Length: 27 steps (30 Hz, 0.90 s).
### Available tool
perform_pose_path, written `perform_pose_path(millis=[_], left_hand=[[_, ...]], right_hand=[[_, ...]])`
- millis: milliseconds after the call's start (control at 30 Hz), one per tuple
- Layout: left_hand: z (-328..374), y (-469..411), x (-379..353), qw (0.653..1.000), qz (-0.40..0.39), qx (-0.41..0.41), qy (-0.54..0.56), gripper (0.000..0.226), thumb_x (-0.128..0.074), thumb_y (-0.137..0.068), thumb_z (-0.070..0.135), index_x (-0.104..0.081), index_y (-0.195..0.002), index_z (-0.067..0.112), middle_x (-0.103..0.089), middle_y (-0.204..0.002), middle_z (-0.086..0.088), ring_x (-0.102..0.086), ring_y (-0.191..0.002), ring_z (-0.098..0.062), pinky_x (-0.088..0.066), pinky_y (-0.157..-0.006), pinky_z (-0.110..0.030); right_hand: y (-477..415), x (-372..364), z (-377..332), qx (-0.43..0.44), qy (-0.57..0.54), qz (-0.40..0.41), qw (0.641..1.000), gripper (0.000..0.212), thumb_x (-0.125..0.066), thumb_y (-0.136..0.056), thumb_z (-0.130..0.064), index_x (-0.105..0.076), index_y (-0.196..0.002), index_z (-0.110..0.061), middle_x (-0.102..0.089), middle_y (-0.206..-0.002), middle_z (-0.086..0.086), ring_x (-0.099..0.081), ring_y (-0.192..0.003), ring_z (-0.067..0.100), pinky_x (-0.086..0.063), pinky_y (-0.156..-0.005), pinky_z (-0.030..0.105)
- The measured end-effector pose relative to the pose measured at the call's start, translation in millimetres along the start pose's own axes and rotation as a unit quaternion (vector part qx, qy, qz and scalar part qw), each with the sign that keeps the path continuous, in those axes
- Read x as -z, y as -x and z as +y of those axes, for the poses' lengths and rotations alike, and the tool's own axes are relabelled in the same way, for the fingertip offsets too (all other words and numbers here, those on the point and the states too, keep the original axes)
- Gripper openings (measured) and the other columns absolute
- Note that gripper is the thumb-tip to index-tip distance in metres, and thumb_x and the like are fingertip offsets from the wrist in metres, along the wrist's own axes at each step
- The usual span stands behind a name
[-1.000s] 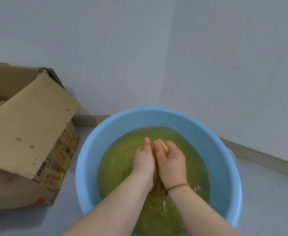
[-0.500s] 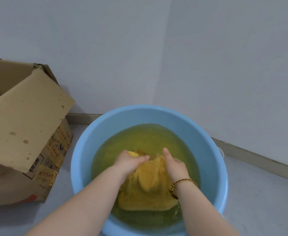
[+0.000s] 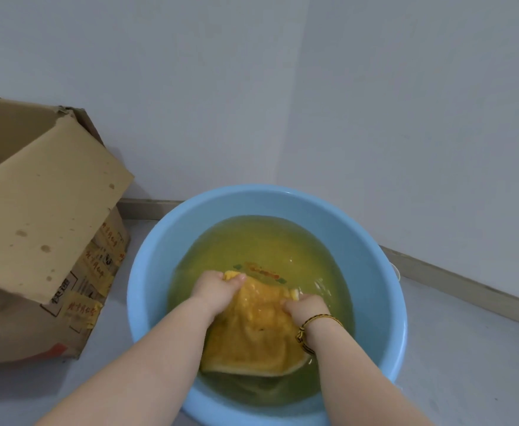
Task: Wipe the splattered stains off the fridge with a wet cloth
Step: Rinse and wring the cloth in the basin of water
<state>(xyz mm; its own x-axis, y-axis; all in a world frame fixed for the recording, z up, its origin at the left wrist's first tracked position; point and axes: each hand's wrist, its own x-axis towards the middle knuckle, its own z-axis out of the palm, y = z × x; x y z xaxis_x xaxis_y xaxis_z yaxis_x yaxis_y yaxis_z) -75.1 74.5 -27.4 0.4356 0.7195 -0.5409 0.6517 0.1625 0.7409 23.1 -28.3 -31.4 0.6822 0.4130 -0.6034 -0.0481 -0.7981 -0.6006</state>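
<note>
- The yellow cloth (image 3: 258,333) is soaked and held over yellowish water (image 3: 252,241) in the near half of a blue basin (image 3: 384,272).
- The left hand (image 3: 213,290) grips its far left corner. The right hand (image 3: 309,309), with a braided bracelet (image 3: 304,333) at the wrist, grips the far right corner.
- The basin sits on a pale grey floor (image 3: 467,364) in a corner of white walls (image 3: 405,118).
- To the left, an open cardboard box (image 3: 37,226) carries yellow tape with red writing too small to read.

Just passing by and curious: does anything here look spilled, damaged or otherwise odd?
The water in the blue basin is murky yellow-green, not clear, around the yellow cloth gripped by the left hand and right hand. The cardboard box beside the basin has a torn top edge and dark spots on its flap.
</note>
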Motion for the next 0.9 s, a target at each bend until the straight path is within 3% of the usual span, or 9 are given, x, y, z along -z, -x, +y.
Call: perform_pose_path(millis=[100,200,300,400,500,567,633,733,900], left_hand=[[14.4,13.8,-1.7,0.993,-0.003,-0.033,0.115,0.027,-0.047,-0.094,0.031,-0.06,-0.094,0.007,-0.06,-0.104,-0.011,-0.051,-0.104,-0.026,-0.036,-0.086,-0.028],[31.0,27.6,-5.1,0.982,-0.026,-0.055,0.18,0.046,-0.041,-0.095,0.039,-0.055,-0.119,0.002,-0.055,-0.126,-0.018,-0.047,-0.12,-0.034,-0.037,-0.099,-0.038],[46.8,44.4,-14.5,0.963,-0.059,-0.098,0.245,0.034,-0.049,-0.09,0.039,-0.065,-0.098,0.01,-0.065,-0.104,-0.014,-0.058,-0.106,-0.031,-0.045,-0.092,-0.038],[53.1,49.7,-20.1,0.936,-0.033,-0.106,0.333,0.009,-0.063,-0.084,0.024,-0.062,-0.082,0.015,-0.066,-0.081,-0.005,-0.063,-0.081,-0.022,-0.05,-0.072,-0.029],[55.1,48.2,-16.4,0.906,-0.014,-0.074,0.416,0.01,-0.06,-0.087,0.02,-0.06,-0.079,0.013,-0.062,-0.077,-0.007,-0.059,-0.075,-0.022,-0.049,-0.071,-0.03],[59.1,49.0,-13.8,0.896,-0.034,-0.069,0.438,0.013,-0.056,-0.09,0.023,-0.061,-0.084,0.012,-0.065,-0.081,-0.01,-0.061,-0.079,-0.025,-0.05,-0.077,-0.034],[61.9,50.7,-12.8,0.892,-0.06,-0.078,0.441,0.019,-0.051,-0.092,0.027,-0.062,-0.087,0.013,-0.067,-0.084,-0.008,-0.064,-0.078,-0.021,-0.052,-0.073,-0.032],[65.2,50.4,-9.4,0.888,-0.07,-0.072,0.449,0.036,-0.042,-0.093,0.041,-0.063,-0.084,0.013,-0.068,-0.08,-0.005,-0.064,-0.077,-0.018,-0.051,-0.073,-0.034],[58.9,44.8,5.5,0.887,-0.113,-0.057,0.444,0.063,-0.032,-0.096,0.043,-0.053,-0.046,0.011,-0.054,-0.043,-0.005,-0.057,-0.043,-0.016,-0.042,-0.06,-0.029]], right_hand=[[13.2,6.7,-8.1,0.083,-0.161,0.034,0.983,0.014,-0.054,-0.09,-0.011,-0.058,-0.077,-0.008,-0.053,-0.074,0.01,-0.047,-0.064,0.019,-0.04,-0.058,0.023],[26.9,6.6,-18.5,0.213,-0.082,0.072,0.971,0.028,-0.049,-0.088,-0.005,-0.045,-0.063,-0.016,-0.042,-0.062,-0.002,-0.037,-0.054,0.01,-0.031,-0.044,0.01],[44.6,-4.8,-24.4,0.351,0.022,0.096,0.931,0.016,-0.045,-0.087,-0.005,-0.054,-0.098,-0.013,-0.048,-0.096,0.001,-0.05,-0.084,0.015,-0.04,-0.067,0.018],[51.9,-13.2,-18.4,0.457,0.11,0.113,0.875,0.054,-0.035,-0.078,-0.03,-0.049,-0.126,-0.011,-0.052,-0.12,0.004,-0.051,-0.108,0.022,-0.042,-0.086,0.029],[48.5,-9.0,-6.3,0.466,0.129,0.21,0.85,0.056,-0.041,-0.068,-0.031,-0.048,-0.122,-0.021,-0.061,-0.11,0.002,-0.053,-0.098,0.021,-0.039,-0.081,0.028],[47.0,-3.0,-2.1,0.425,0.077,0.271,0.86,0.069,-0.058,-0.07,-0.036,-0.033,-0.134,-0.024,-0.048,-0.131,0.004,-0.037,-0.122,0.016,-0.028,-0.102,0.026],[44.9,2.5,-1.6,0.327,0.027,0.18,0.927,0.103,-0.074,-0.068,-0.037,-0.006,-0.145,-0.026,-0.018,-0.15,-0.003,-0.013,-0.14,0.013,-0.007,-0.115,0.03],[41.2,9.7,-5.0,0.304,-0.096,0.034,0.947,0.119,-0.081,-0.063,-0.027,0.007,-0.143,-0.034,-0.029,-0.144,-0.007,-0.032,-0.132,0.013,-0.029,-0.111,0.035],[37.1,22.8,-24.0,0.324,0.192,0.032,0.926,0.052,-0.067,-0.078,-0.03,-0.047,-0.126,-0.025,-0.062,-0.11,-0.004,-0.059,-0.1,0.017,-0.044,-0.078,0.021]])
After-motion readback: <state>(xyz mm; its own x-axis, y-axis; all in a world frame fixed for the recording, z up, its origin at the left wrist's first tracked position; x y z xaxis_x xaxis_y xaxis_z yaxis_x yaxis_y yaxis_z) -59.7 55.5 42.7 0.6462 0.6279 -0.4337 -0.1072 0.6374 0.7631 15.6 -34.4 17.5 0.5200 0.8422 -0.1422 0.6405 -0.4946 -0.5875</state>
